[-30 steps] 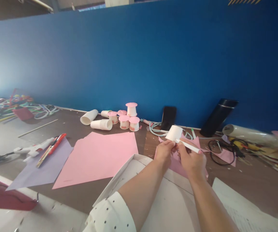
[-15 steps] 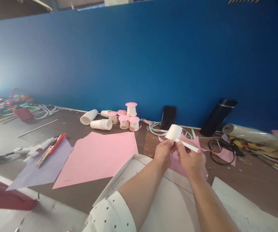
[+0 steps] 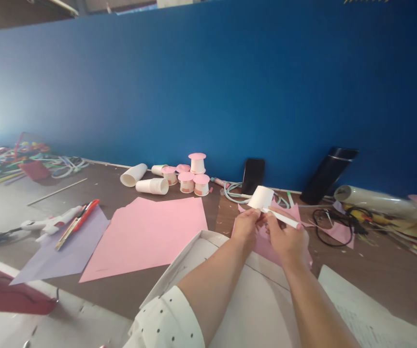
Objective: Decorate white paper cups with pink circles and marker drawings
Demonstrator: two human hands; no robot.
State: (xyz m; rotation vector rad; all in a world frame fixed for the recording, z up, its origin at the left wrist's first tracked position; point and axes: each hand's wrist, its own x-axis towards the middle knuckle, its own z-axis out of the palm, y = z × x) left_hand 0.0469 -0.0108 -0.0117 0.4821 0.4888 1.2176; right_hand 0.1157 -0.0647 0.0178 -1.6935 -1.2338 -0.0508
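A white paper cup [image 3: 261, 197] is upside down, its rim toward me, with my left hand [image 3: 247, 225] closed on its lower edge. My right hand [image 3: 287, 241] grips a white marker [image 3: 283, 218] with a pink end, its tip at the cup's rim. Under both hands lies cut pink paper [image 3: 266, 249]. Several small cups with pink paper discs on top [image 3: 186, 182] stand by the blue wall, one raised above the others. Left of them a stack of white cups [image 3: 152, 186] and a single cup [image 3: 133, 175] lie on their sides.
Pink sheets [image 3: 153, 234] cover the table's middle. A red cutter [image 3: 79, 222] and a glue gun [image 3: 54, 222] rest by a purple sheet [image 3: 63, 256]. A phone [image 3: 253, 176] and a black bottle [image 3: 327, 176] lean on the wall; a black cable [image 3: 333, 244] lies at right.
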